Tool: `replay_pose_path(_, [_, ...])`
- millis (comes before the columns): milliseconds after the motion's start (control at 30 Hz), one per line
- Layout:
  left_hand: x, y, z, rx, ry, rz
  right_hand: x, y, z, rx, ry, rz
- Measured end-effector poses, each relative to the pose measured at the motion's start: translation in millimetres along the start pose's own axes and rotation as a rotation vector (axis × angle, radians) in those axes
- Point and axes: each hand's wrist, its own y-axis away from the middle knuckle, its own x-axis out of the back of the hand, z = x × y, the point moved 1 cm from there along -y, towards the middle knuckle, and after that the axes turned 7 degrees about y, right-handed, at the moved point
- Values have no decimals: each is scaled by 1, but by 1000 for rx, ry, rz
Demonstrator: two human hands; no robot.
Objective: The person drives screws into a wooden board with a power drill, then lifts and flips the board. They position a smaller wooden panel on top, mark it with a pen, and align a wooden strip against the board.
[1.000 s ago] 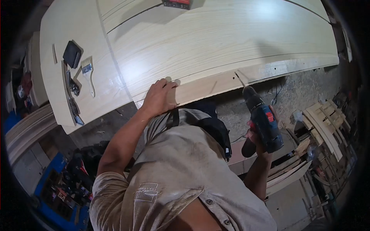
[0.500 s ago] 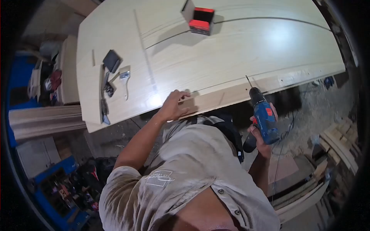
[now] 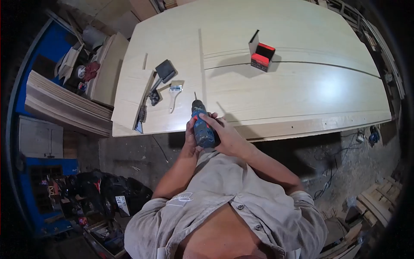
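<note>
A blue cordless drill (image 3: 203, 131) is between my two hands in front of my chest, over the front edge of the pale wooden panel (image 3: 276, 99). Its thin bit points away from me. My left hand (image 3: 190, 137) is closed round the drill's left side. On the other side, my right hand (image 3: 227, 137) grips the drill, with fingers lying along its top. The drill's handle is hidden beneath. Just past the bit lies a paintbrush (image 3: 173, 100) with a white handle. Left of the brush are a flat dark square object (image 3: 165, 71) and a dark, long-handled tool (image 3: 142, 113).
An open red and black box (image 3: 261, 60) stands farther back on the panel. Stacked curved boards (image 3: 64, 105) are at the left. A motorcycle (image 3: 103, 190) is at lower left. Cables (image 3: 330, 172) trail over the floor at right, near wood offcuts (image 3: 381, 198).
The drill has moved left from the panel's right front edge to in front of my chest. My left hand has left the edge strip and taken hold of the drill. The view has shifted.
</note>
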Motion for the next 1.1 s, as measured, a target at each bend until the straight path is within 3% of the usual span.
replay_pose_path(133, [38,-6,41,52,-27,198,1,4,-3,-25,-85,-152])
replay_pose_path(200, [50,-21,62,54,-318,483,11,9,10,-2,0,-91])
replay_pose_path(267, [65,-39,81,35,-609,558,28,16,25,-155,-130,22])
replay_pose_path(300, [78,-48,92,20,-785,498,36,21,35,-156,-125,91])
replay_pose_path(333, [89,-63,112,80,-1177,489,53,24,49,-233,-109,168])
replay_pose_path(433, [162,-94,142,234,-1430,475,80,26,74,-271,-63,273])
replay_pose_path(600, [140,-98,144,333,-1430,522,111,8,130,-287,120,422])
replay_pose_path(700, [147,-99,147,330,-1522,527,132,-16,158,-435,226,365])
replay_pose_path(800, [157,-98,147,312,-1629,511,147,-47,213,-428,431,433])
replay_pose_path(1000, [157,-97,141,259,-1956,750,174,-95,273,-653,439,349])
replay_pose_path(1100, [145,-90,133,253,-2021,789,158,-105,334,-615,340,357])
